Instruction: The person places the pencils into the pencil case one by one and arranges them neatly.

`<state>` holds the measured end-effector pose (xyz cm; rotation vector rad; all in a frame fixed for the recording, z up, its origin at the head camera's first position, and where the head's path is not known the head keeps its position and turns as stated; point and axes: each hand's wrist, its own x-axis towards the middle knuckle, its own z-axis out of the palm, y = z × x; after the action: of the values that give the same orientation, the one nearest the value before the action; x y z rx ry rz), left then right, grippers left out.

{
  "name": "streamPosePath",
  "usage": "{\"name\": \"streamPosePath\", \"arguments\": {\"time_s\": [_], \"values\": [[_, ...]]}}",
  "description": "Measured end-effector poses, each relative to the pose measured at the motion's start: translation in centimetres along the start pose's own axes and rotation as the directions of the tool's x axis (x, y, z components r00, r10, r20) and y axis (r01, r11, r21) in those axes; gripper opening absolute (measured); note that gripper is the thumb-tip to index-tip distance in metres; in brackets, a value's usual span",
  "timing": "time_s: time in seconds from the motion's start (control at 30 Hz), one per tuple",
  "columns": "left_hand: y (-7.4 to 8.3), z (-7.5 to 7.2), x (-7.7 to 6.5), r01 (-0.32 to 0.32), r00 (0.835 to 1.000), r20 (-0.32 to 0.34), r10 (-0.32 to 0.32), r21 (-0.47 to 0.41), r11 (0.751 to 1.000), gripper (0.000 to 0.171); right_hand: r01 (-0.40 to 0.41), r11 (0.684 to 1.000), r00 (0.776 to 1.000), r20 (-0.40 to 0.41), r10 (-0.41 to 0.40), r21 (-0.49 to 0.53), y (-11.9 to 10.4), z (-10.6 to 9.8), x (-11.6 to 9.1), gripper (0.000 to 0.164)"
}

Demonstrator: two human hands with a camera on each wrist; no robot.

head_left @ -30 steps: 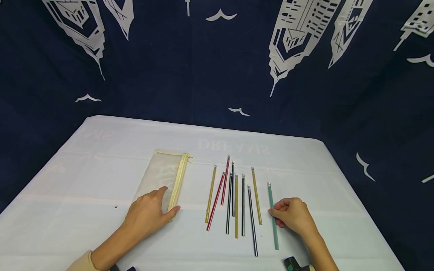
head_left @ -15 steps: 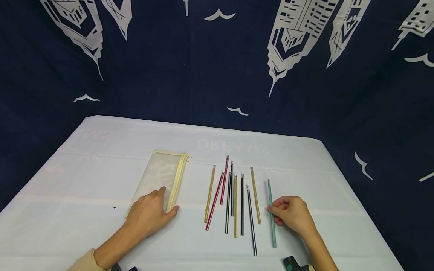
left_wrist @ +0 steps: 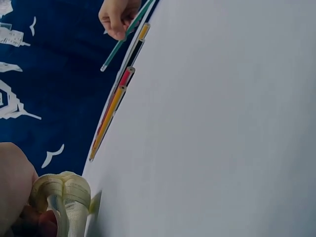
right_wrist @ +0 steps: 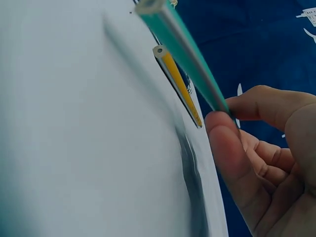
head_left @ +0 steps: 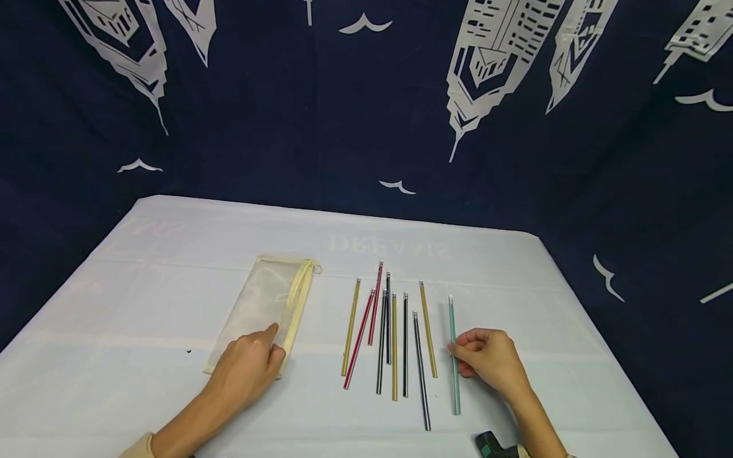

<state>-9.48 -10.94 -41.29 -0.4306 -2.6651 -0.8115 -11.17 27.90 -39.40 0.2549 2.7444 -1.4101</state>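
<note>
A pale yellow mesh zip pouch lies flat at the left of the table. My left hand pinches its near zipper edge between thumb and fingers; in the left wrist view the mesh pouch bulges up in a fold there. My right hand holds a green pencil between thumb and index finger. In the right wrist view the green pencil is off the cloth, its shadow falling below. Several other pencils lie between the hands, among them a red pencil and a yellow pencil.
A white cloth covers the table. Behind it hangs a dark blue curtain with white building and bird prints. A small dark speck is left of the pouch. A black device shows by the right wrist.
My left hand has gone from resting spread on the pouch to pinching its zipper edge, which now puckers. My right hand has raised the green pencil slightly off the cloth.
</note>
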Motion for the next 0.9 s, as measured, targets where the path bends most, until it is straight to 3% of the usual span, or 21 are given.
{"name": "streamPosePath", "arguments": {"time_s": [0.07,0.33,0.9], "values": [[-0.1,0.0,-0.2,-0.007,1.0,-0.029,0.006,-0.024,1.0,0.037,0.007,1.0,1.0,0.011,-0.007,0.025,0.0,0.0,0.0,0.012],[-0.4,0.2,-0.4,-0.031,0.994,-0.108,0.024,-0.069,0.997,0.038,0.013,0.982,0.997,0.078,-0.028,0.186,-0.1,-0.1,0.1,0.02],[-0.6,0.6,-0.4,-0.038,0.994,-0.101,0.029,-0.095,0.995,0.036,-0.019,0.912,0.967,0.239,-0.087,0.409,-0.5,1.3,1.9,0.021]]}}
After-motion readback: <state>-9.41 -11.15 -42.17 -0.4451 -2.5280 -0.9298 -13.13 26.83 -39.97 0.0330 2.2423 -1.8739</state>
